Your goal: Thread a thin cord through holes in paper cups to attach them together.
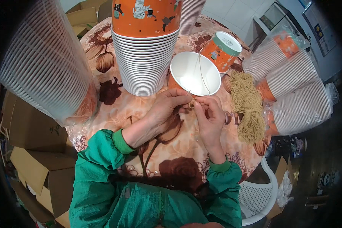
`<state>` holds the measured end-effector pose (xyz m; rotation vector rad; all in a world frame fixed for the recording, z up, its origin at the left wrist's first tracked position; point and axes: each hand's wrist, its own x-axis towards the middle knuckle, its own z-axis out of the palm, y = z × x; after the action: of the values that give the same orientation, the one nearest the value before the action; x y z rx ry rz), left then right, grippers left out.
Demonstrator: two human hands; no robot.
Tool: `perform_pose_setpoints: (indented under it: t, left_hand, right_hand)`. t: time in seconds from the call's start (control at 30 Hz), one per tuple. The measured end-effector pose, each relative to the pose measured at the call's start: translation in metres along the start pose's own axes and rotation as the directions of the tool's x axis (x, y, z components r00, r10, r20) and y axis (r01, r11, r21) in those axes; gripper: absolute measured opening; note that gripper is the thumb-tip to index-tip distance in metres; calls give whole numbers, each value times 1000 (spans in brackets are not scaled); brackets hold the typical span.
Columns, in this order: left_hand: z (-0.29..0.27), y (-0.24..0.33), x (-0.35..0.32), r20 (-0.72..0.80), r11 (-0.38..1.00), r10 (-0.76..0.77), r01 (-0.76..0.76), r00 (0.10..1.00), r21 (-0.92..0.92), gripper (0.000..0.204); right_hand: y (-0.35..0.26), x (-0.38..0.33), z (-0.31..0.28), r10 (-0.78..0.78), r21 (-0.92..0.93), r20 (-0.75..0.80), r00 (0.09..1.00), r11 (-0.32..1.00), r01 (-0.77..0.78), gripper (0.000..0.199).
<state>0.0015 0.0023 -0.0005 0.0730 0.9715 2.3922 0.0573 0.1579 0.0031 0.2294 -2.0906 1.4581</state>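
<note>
Rn cord [191, 106] btwn L grip [167, 106] & R grip [210, 117].

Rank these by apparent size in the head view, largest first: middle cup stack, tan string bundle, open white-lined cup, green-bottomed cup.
1. Middle cup stack
2. Tan string bundle and open white-lined cup: look too alike to rank
3. Green-bottomed cup
</note>
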Motion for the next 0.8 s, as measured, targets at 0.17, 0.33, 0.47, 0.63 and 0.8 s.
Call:
perform_pose_setpoints:
  t: [0.17, 0.33, 0.47, 0.63, 0.8]
  left_hand:
    - [-3, 1, 0, 32, 999, 31, -32, 999, 30, 4]
    - [1, 2, -1, -28, 999, 21, -19, 999, 48, 5]
    - [4, 5, -4, -57, 998, 33, -30, 998, 60, 6]
    - [0, 4, -2, -40, 999, 18, -16, 999, 41, 6]
    - [-8, 8, 3, 1, 999, -30, 30, 1000, 18, 6]
  right_hand:
    - [1, 2, 5, 20, 14, -1, 1000, 1000, -20, 14]
    - [2, 4, 10, -55, -25, -18, 998, 998, 55, 14]
    - [-8, 4, 13, -84, -120, -14, 996, 989, 82, 12]
    - [-7, 7, 13, -75, -78, 1, 997, 994, 75, 8]
    - [-13, 9, 7, -219, -273, 204, 954, 923, 271, 10]
